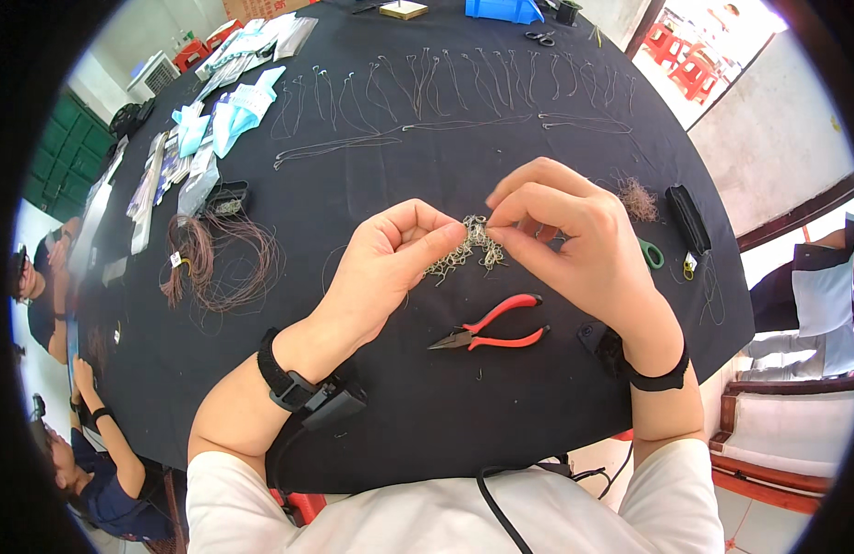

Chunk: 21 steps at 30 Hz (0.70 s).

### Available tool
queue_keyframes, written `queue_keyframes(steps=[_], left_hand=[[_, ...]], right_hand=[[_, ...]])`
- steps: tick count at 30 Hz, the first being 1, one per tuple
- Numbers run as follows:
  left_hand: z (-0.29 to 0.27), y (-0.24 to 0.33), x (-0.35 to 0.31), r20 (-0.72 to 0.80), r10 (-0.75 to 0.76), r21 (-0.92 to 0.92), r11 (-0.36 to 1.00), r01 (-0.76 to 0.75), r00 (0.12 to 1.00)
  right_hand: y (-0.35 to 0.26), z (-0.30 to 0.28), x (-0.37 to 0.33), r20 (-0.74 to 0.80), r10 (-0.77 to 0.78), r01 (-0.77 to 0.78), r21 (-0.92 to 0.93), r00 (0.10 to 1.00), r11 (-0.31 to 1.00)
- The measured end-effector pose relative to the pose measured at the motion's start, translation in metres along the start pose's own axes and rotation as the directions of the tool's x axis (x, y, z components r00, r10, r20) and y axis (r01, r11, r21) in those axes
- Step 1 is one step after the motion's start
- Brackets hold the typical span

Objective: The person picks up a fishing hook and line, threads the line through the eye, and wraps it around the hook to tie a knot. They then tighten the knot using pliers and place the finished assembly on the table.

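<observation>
One pair of red-handled pliers (502, 342) lies nearest on the black-covered counter (427, 429), tips pointing left. Just beyond, a pile of small metal hooks (490, 251) sits between left hand (385, 254) and right hand (584, 226). Fingers on both pinched at the pile; can't tell what's in them. Brown cord bundle (200, 249) left, green handle (651, 255) right. Farther: a row of thin wires (514, 78), then a blue bin (503, 9).
</observation>
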<state>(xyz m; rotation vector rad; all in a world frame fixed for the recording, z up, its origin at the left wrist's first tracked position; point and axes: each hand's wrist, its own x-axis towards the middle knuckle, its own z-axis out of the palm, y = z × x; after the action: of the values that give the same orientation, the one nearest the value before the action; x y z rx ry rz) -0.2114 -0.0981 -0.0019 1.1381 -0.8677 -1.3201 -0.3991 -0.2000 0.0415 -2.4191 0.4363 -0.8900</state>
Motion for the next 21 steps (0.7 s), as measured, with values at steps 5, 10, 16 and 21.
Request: queue_keyframes(steps=[5,10,16,21], left_hand=[[0.0047,0.0043,-0.0037,0.056,-0.001,0.058,0.998,-0.002,0.998],[0.0061,0.006,-0.0031,0.044,-0.005,0.039,0.999,0.004,0.999],[0.0027,0.0016,-0.0017,0.033,-0.03,0.006,1.0,0.03,0.999],[0.0056,0.0027,-0.0014,0.024,-0.05,0.023,0.999,0.049,0.998]], right_hand=[[0.0025,0.0008,0.0002,0.081,-0.051,0.049,0.034,0.995,0.998],[0.003,-0.0018,0.0005,0.096,-0.042,0.041,0.003,0.995,0.999],[0.0039,0.0001,0.0002,0.092,0.009,-0.013,0.041,0.996,0.999],[0.0064,0.0029,-0.0021,0.158,0.114,-0.127,0.075,0.981,0.989]])
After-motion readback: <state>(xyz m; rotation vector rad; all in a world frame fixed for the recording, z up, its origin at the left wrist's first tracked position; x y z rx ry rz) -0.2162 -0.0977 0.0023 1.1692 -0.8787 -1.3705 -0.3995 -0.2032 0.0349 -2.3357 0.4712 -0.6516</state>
